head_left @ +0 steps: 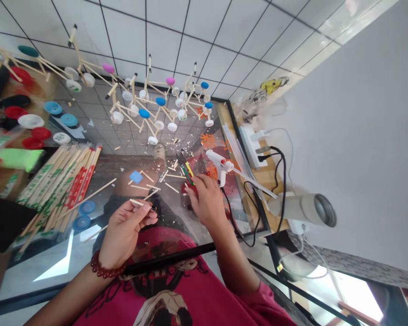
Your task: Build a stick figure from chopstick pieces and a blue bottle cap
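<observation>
My left hand (pixel 127 224), with a red bead bracelet at its wrist, pinches a short piece of wooden stick (pixel 136 202) between thumb and fingers. On the glass table my right hand (pixel 207 197) is closed round the handles of cutting pliers (pixel 187 170), whose dark jaws point away from me. Just right of the pliers lies a white glue gun (pixel 220 164). Cut stick pieces (pixel 172 187) and small chips are scattered between and beyond my hands. A blue square piece (pixel 135 177) rests near the cut sticks.
Stick-and-bottle-cap models (pixel 144 113) stand along the tiled wall. Wrapped chopsticks (pixel 64 181) and loose caps (pixel 41 132) lie at the left. Blue caps (pixel 81 222) are near my left hand. At the right are a power strip (pixel 253 147), cables and a pale cylinder (pixel 306 208).
</observation>
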Demonstrator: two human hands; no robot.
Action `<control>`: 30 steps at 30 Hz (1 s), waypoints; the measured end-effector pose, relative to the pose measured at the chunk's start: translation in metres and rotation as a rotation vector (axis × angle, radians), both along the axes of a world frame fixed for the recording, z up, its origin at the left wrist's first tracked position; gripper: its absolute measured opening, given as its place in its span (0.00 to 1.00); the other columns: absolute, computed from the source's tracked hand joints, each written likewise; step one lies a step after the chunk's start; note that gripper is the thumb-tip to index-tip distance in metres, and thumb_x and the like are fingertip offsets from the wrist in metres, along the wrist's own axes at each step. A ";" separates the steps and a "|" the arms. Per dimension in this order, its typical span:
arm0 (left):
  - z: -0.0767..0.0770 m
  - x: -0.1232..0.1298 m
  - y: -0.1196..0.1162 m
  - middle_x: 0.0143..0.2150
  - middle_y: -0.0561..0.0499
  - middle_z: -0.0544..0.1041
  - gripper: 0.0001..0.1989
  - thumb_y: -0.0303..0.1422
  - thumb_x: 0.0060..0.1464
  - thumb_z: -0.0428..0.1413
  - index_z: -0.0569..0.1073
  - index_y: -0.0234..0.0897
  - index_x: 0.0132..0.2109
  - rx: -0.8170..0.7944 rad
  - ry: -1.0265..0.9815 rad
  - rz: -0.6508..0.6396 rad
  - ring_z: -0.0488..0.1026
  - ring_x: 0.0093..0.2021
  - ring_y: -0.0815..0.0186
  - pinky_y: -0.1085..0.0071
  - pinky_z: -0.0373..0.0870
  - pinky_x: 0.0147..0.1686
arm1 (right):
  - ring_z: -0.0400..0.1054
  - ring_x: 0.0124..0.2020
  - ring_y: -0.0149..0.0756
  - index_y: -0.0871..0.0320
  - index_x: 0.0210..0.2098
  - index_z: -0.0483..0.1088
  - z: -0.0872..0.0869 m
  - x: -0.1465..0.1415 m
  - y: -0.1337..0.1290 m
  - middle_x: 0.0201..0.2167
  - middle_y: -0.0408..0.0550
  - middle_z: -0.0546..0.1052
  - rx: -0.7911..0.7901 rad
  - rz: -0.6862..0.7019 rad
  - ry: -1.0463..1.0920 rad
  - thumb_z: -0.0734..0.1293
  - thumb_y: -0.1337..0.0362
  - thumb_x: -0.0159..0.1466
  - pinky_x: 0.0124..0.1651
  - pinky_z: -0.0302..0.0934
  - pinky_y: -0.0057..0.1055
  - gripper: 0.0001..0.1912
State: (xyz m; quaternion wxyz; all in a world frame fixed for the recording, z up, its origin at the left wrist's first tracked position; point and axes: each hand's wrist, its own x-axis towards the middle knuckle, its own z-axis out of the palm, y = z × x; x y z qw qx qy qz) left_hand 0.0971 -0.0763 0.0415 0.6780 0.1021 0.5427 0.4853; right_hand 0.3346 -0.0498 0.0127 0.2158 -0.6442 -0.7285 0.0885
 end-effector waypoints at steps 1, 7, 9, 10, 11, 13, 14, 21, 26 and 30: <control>-0.001 -0.001 -0.001 0.25 0.53 0.82 0.28 0.46 0.24 0.86 0.83 0.37 0.29 0.005 0.009 0.008 0.81 0.26 0.68 0.75 0.82 0.29 | 0.78 0.55 0.54 0.57 0.50 0.81 -0.001 -0.005 0.011 0.55 0.62 0.83 -0.036 -0.018 -0.049 0.73 0.65 0.73 0.62 0.72 0.52 0.08; -0.005 -0.005 -0.005 0.27 0.52 0.83 0.26 0.45 0.28 0.84 0.83 0.36 0.30 0.009 0.043 0.036 0.80 0.26 0.66 0.72 0.82 0.29 | 0.76 0.43 0.44 0.56 0.38 0.75 -0.008 -0.008 0.033 0.42 0.55 0.81 -0.146 -0.042 -0.204 0.69 0.69 0.72 0.48 0.70 0.38 0.04; -0.006 -0.006 -0.006 0.27 0.51 0.83 0.26 0.45 0.30 0.84 0.82 0.36 0.30 0.005 0.049 0.034 0.81 0.27 0.65 0.70 0.83 0.30 | 0.74 0.37 0.42 0.54 0.37 0.72 -0.006 -0.005 0.026 0.36 0.50 0.78 -0.082 -0.078 -0.137 0.66 0.67 0.72 0.41 0.67 0.35 0.05; -0.006 -0.007 -0.006 0.28 0.51 0.83 0.25 0.45 0.31 0.84 0.82 0.36 0.30 0.004 0.054 0.034 0.81 0.27 0.64 0.69 0.83 0.31 | 0.72 0.34 0.42 0.53 0.38 0.70 -0.004 -0.003 0.019 0.33 0.48 0.77 -0.054 -0.099 -0.078 0.64 0.65 0.72 0.38 0.65 0.34 0.05; -0.006 -0.008 -0.005 0.28 0.50 0.83 0.25 0.45 0.31 0.84 0.82 0.37 0.30 0.003 0.060 0.037 0.81 0.28 0.63 0.68 0.83 0.31 | 0.71 0.32 0.41 0.52 0.39 0.69 -0.001 -0.003 0.012 0.31 0.46 0.75 -0.035 -0.115 -0.007 0.63 0.64 0.73 0.36 0.64 0.33 0.05; -0.006 -0.009 -0.005 0.27 0.50 0.83 0.24 0.46 0.32 0.84 0.83 0.39 0.30 -0.001 0.068 0.045 0.82 0.29 0.61 0.66 0.83 0.33 | 0.72 0.31 0.41 0.52 0.43 0.69 0.008 -0.003 -0.008 0.31 0.45 0.76 -0.050 -0.104 0.150 0.62 0.62 0.75 0.35 0.65 0.33 0.05; -0.006 -0.010 -0.005 0.27 0.50 0.83 0.23 0.46 0.32 0.83 0.84 0.40 0.30 -0.002 0.072 0.049 0.82 0.29 0.60 0.65 0.83 0.33 | 0.74 0.32 0.42 0.53 0.48 0.70 0.013 -0.003 -0.018 0.34 0.47 0.78 -0.072 -0.071 0.234 0.61 0.62 0.76 0.36 0.67 0.34 0.06; -0.007 -0.012 -0.004 0.30 0.49 0.83 0.24 0.51 0.34 0.82 0.85 0.42 0.32 0.019 0.116 0.073 0.82 0.30 0.57 0.60 0.84 0.34 | 0.84 0.51 0.48 0.45 0.68 0.74 0.027 -0.018 -0.058 0.52 0.51 0.87 -0.311 0.182 0.535 0.66 0.60 0.78 0.52 0.79 0.40 0.21; -0.012 -0.012 -0.008 0.31 0.48 0.84 0.25 0.50 0.37 0.82 0.85 0.39 0.33 0.014 0.156 0.056 0.83 0.30 0.57 0.60 0.84 0.36 | 0.86 0.44 0.52 0.40 0.62 0.82 0.026 -0.024 -0.052 0.47 0.50 0.89 -0.366 0.241 0.589 0.68 0.61 0.75 0.48 0.82 0.44 0.19; -0.017 -0.015 -0.013 0.36 0.46 0.87 0.21 0.50 0.44 0.80 0.85 0.41 0.34 0.072 0.189 -0.004 0.84 0.32 0.56 0.59 0.85 0.38 | 0.85 0.42 0.52 0.40 0.61 0.82 0.026 -0.025 -0.049 0.45 0.50 0.89 -0.364 0.268 0.580 0.68 0.60 0.74 0.44 0.81 0.44 0.19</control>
